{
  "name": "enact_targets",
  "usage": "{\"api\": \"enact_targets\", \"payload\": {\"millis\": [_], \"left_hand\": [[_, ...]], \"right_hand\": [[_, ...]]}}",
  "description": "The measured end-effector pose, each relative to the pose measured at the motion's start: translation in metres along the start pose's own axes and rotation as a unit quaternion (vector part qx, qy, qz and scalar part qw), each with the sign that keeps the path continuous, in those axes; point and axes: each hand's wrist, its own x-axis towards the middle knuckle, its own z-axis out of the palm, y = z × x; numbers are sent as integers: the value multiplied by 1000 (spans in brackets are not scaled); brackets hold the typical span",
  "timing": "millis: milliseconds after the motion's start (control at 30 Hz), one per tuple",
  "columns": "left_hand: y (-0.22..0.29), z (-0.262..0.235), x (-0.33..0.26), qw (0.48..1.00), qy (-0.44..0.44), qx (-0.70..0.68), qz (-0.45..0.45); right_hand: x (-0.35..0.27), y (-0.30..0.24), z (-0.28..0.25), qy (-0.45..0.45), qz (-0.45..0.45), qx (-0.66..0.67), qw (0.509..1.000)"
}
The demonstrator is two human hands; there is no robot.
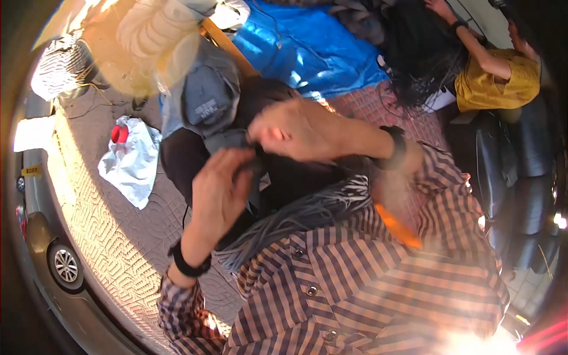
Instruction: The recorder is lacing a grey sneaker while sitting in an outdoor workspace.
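Observation:
A grey fabric item [171,121] with a dark, rounded printed panel lies over my dark-clad lap. Its near edge reaches in between my two hands. My left hand [219,186] has its fingers curled at this edge, with some grey fabric between thumb and fingers. Just to the right and slightly farther away, my right hand [293,130] is blurred by motion. Its fingers are bent in and pressed together; whatever they hold is too small or smeared to make out. A bundle of grey cords [296,213] with pale tips lies across my lap, below my hands.
A white plastic bag [133,163] with a red round thing [119,134] lies on the paving at left. Beyond is a blue tarp [307,44]. A person in a yellow top [497,83] sits at far right by dark cords [420,74]. A parked car [44,254] stands left.

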Motion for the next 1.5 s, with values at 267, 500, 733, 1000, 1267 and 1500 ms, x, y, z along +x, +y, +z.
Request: {"api": "enact_targets", "payload": {"millis": [267,500,733,1000,1267,1500], "left_hand": [[15,51,-63,986,-91,-82,-111],[8,50,-64,981,35,-158,-109],[-3,-11,-47,866,132,-438,-202],[-247,-171,-208,589,331,-735,-64],[-369,-191,-323,526,166,-830,85],[-408,-195,-262,503,332,-792,-97]], "right_hand": [[-77,-15,16,-317,91,-115,937],[-78,-17,15,-168,141,55,974],[-46,-45,4,-143,182,398,888],[-58,-28,-96,322,106,553,761],[-90,147,-141,432,104,760,474],[-143,187,-158,537,48,627,562]]}}
